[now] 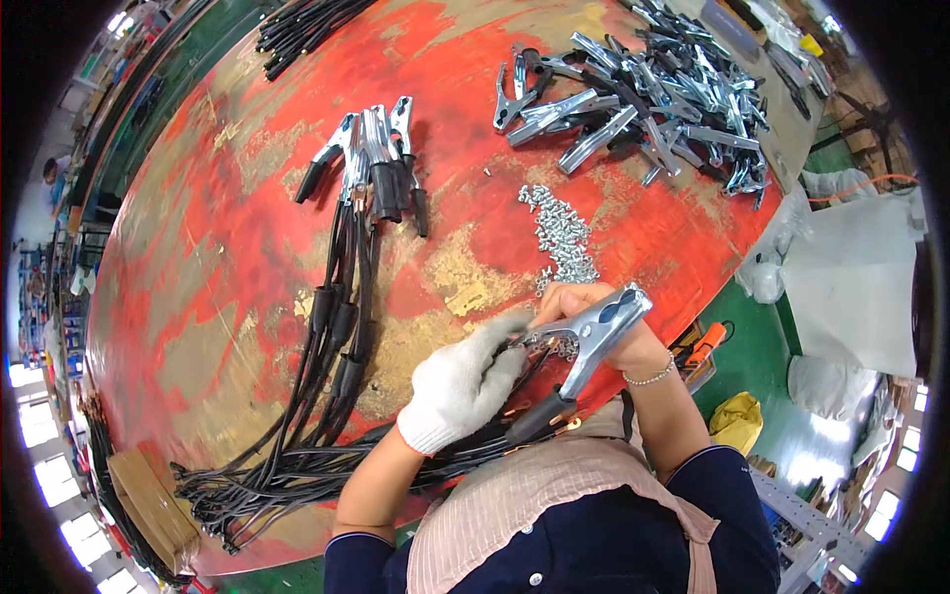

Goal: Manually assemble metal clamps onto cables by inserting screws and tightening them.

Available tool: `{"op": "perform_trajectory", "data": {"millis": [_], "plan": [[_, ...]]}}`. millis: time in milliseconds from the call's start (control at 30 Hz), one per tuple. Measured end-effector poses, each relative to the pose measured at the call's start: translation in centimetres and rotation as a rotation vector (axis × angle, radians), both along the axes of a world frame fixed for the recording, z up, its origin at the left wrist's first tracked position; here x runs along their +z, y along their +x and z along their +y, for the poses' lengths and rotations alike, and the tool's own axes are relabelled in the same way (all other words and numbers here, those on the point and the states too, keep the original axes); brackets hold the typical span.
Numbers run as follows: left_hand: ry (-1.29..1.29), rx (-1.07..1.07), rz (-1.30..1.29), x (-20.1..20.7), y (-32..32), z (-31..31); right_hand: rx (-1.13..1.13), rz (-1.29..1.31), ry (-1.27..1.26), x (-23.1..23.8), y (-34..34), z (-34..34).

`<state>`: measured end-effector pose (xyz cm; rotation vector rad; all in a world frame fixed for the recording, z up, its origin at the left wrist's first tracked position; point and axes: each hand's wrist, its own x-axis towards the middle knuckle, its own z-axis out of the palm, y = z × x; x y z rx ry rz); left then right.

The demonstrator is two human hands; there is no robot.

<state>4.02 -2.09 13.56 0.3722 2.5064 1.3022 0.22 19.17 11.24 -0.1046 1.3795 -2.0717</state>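
Observation:
Wearing a white knit glove, my left hand (465,381) has its fingers closed at the rear end of one handle of a metal spring clamp, where a black cable meets it. My bare right hand (584,302) grips the same clamp (597,332) from behind, fingers meeting the left hand's at that joint. The clamp's jaws point up and right, and its other handle ends in a black sleeve (539,420). Whatever small part sits between the fingertips is hidden. Just beyond my right hand spreads a pile of small silver screws (564,238).
A large heap of spring clamps (653,99) covers the far right of the red, worn table (247,238). Clamps with cables attached (371,158) lie left of centre. Black cables (297,475) bundle along the near edge; more cables (307,30) lie far left. An orange-handled tool (705,345) sits below at right.

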Motion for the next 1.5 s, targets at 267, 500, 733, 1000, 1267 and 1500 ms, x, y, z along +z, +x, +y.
{"op": "perform_trajectory", "data": {"millis": [267, 500, 733, 1000, 1267, 1500], "plan": [[-0.303, -0.003, 0.440, -2.9, -3.0, 0.2, -0.309, 0.517, 0.529, -3.0, -1.1, 2.5], [0.813, 0.544, -0.611, -4.5, -3.3, -0.9, -0.171, 1.032, 1.067, -4.5, -1.2, 1.3], [0.837, 0.449, -0.588, -4.5, -3.2, -1.3, -0.028, 1.118, 1.216, -4.4, -0.7, -1.1], [0.882, 0.395, -0.527, -4.8, -2.5, -1.4, -0.171, 1.010, 0.959, -2.7, -1.8, -2.2], [0.730, 0.391, -0.437, -4.3, -2.3, -1.2, -0.310, 1.103, 0.860, -0.1, -3.1, -5.7], [0.678, 0.345, -0.340, -4.5, -2.1, -1.4, -0.265, 1.199, 0.911, -0.1, -3.3, -6.8]]}}
